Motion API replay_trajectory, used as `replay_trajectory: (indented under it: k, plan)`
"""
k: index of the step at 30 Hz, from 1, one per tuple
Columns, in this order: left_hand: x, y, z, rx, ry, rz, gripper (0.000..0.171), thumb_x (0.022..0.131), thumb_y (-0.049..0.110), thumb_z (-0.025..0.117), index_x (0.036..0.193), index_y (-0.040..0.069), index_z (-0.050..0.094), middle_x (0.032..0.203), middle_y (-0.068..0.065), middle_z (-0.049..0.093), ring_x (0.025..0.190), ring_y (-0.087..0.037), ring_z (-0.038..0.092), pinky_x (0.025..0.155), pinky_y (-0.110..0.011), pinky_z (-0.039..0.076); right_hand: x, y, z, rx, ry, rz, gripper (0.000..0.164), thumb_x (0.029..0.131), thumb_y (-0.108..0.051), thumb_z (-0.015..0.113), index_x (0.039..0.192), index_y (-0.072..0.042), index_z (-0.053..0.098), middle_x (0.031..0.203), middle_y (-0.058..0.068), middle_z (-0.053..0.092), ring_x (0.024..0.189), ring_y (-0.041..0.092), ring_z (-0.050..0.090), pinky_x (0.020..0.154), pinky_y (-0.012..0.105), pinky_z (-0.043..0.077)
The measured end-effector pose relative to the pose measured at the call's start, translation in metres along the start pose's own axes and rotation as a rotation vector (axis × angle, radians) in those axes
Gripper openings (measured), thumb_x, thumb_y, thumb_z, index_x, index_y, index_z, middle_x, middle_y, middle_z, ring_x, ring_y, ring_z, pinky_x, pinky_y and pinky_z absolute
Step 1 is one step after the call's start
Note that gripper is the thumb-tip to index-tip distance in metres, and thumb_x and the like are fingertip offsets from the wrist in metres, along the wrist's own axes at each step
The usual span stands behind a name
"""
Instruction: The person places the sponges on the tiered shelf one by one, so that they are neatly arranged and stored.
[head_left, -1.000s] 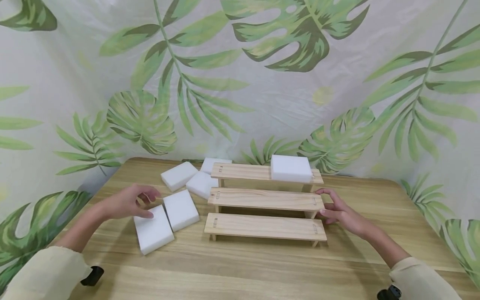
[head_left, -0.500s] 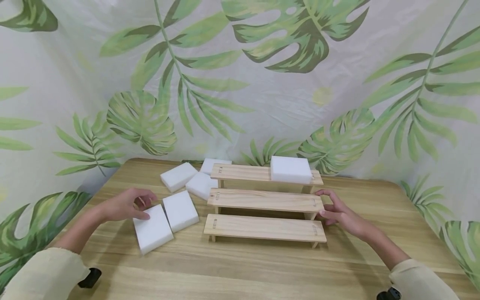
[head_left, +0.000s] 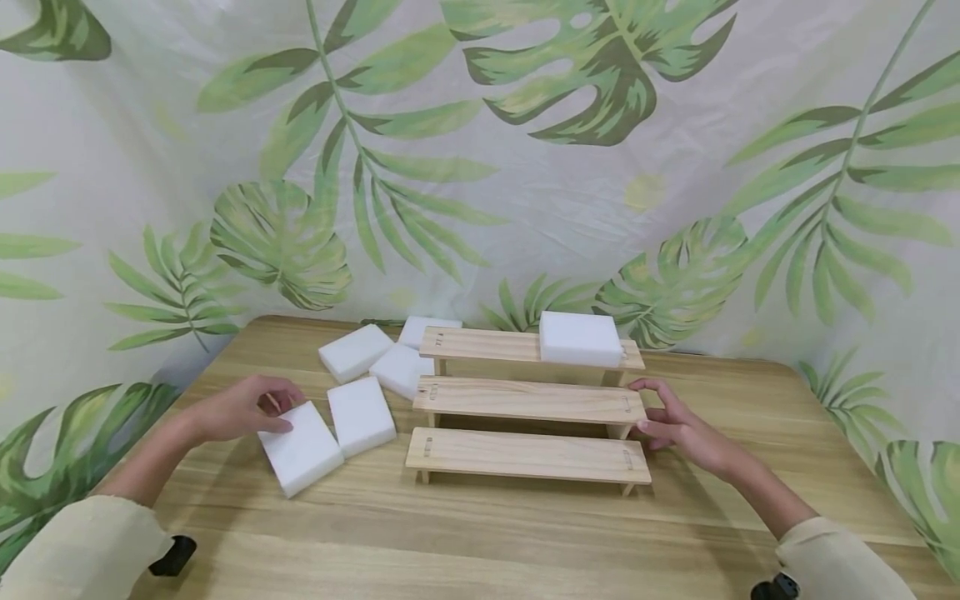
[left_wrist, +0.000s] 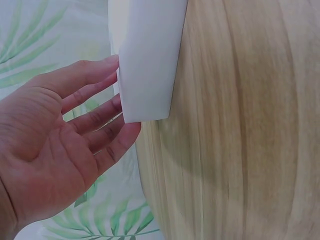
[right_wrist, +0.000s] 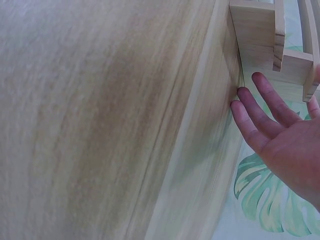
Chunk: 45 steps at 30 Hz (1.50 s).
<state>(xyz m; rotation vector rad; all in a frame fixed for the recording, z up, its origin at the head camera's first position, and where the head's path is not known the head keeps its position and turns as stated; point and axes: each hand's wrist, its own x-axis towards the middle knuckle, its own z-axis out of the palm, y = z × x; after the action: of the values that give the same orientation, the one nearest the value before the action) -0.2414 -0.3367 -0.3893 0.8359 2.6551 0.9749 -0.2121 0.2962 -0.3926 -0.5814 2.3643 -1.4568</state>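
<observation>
My left hand (head_left: 240, 410) grips a white foam block (head_left: 303, 450) at its far left end, with the thumb on the top face. In the left wrist view the block (left_wrist: 150, 60) lies between the thumb and the fingertips, its near corner just above the fingers. Right beside it lies another white foam block (head_left: 362, 417). My right hand (head_left: 686, 429) holds the right end of the middle step of a three-step wooden stand (head_left: 525, 398), thumb and index finger at its edges. In the right wrist view the other fingers (right_wrist: 265, 112) extend below the step.
Several more foam blocks, such as this tilted block (head_left: 356, 353), lie behind and left of the stand. One foam block (head_left: 580, 337) sits on the right of the top step. The wooden table (head_left: 450, 542) ends at a leaf-patterned curtain (head_left: 420, 208).
My left hand has drawn back slightly and closed on the left foam block. That block has turned, its far end shifting left from its neighbour. My right hand stays on the stand.
</observation>
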Motion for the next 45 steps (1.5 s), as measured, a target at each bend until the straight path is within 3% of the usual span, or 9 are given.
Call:
replay_trajectory:
  k: [5, 12, 19, 22, 29, 35, 40, 45]
  plan:
    - [-0.001, 0.001, -0.002, 0.022, 0.01, -0.024, 0.028, 0.088, 0.001, 0.078, 0.111, -0.011, 0.066, 0.097, -0.006, 0.066, 0.088, -0.01, 0.06, 0.077, -0.03, 0.054, 0.002, 0.0, 0.0, 0.01, -0.002, -0.004, 0.053, 0.107, -0.012, 0.048, 0.149, -0.001, 0.018, 0.138, 0.041, 0.049, 0.127, 0.049, 0.054, 0.09, 0.049, 0.054]
    - [-0.003, 0.003, -0.007, 0.056, -0.027, -0.059, 0.038, 0.089, -0.003, 0.074, 0.124, -0.012, 0.062, 0.104, -0.012, 0.067, 0.096, -0.026, 0.064, 0.079, -0.035, 0.056, 0.003, 0.0, 0.0, 0.013, 0.003, -0.001, 0.054, 0.107, -0.012, 0.048, 0.15, 0.0, 0.018, 0.138, 0.042, 0.049, 0.128, 0.051, 0.053, 0.091, 0.051, 0.054]
    - [-0.009, 0.002, -0.01, 0.015, -0.175, -0.001, 0.074, 0.068, -0.013, 0.066, 0.14, -0.007, 0.052, 0.133, -0.021, 0.058, 0.112, -0.024, 0.056, 0.089, -0.033, 0.051, 0.003, 0.001, 0.0, 0.009, 0.005, 0.003, 0.054, 0.107, -0.013, 0.049, 0.15, 0.0, 0.019, 0.138, 0.041, 0.049, 0.128, 0.051, 0.053, 0.091, 0.05, 0.054]
    - [-0.01, 0.001, -0.008, 0.039, -0.2, 0.004, 0.081, 0.063, -0.016, 0.064, 0.142, -0.005, 0.051, 0.141, -0.023, 0.053, 0.116, -0.024, 0.054, 0.091, -0.033, 0.05, 0.003, 0.001, 0.0, 0.005, 0.01, 0.011, 0.055, 0.106, -0.013, 0.049, 0.151, 0.0, 0.019, 0.139, 0.041, 0.05, 0.129, 0.051, 0.053, 0.09, 0.049, 0.053]
    - [-0.008, 0.001, -0.007, 0.057, -0.185, 0.014, 0.073, 0.067, -0.011, 0.077, 0.135, -0.005, 0.052, 0.13, -0.017, 0.057, 0.114, -0.014, 0.051, 0.092, -0.034, 0.049, 0.002, 0.001, 0.0, 0.004, 0.01, 0.021, 0.055, 0.106, -0.013, 0.049, 0.151, 0.0, 0.018, 0.139, 0.042, 0.049, 0.13, 0.052, 0.052, 0.091, 0.048, 0.054]
    - [-0.011, 0.008, -0.017, 0.002, -0.198, -0.072, 0.076, 0.063, -0.016, 0.078, 0.133, 0.003, 0.053, 0.126, -0.021, 0.055, 0.111, -0.038, 0.055, 0.085, -0.038, 0.05, 0.002, 0.001, 0.0, 0.01, 0.01, 0.018, 0.055, 0.106, -0.013, 0.049, 0.15, 0.0, 0.018, 0.138, 0.041, 0.051, 0.129, 0.051, 0.053, 0.09, 0.047, 0.053]
    - [-0.016, 0.014, -0.026, -0.062, -0.196, -0.104, 0.078, 0.062, -0.019, 0.076, 0.13, 0.01, 0.053, 0.123, -0.023, 0.052, 0.107, -0.039, 0.055, 0.077, -0.034, 0.052, 0.002, 0.001, 0.0, 0.016, 0.007, 0.015, 0.054, 0.106, -0.012, 0.049, 0.149, 0.0, 0.019, 0.136, 0.04, 0.052, 0.128, 0.049, 0.054, 0.089, 0.047, 0.054]
    - [-0.018, 0.015, -0.032, -0.092, -0.197, -0.1, 0.075, 0.066, -0.015, 0.076, 0.132, 0.007, 0.05, 0.125, -0.025, 0.05, 0.109, -0.043, 0.054, 0.073, -0.035, 0.054, 0.001, 0.001, 0.0, 0.022, 0.001, 0.013, 0.053, 0.106, -0.012, 0.048, 0.149, -0.001, 0.018, 0.136, 0.04, 0.052, 0.127, 0.049, 0.054, 0.09, 0.048, 0.054]
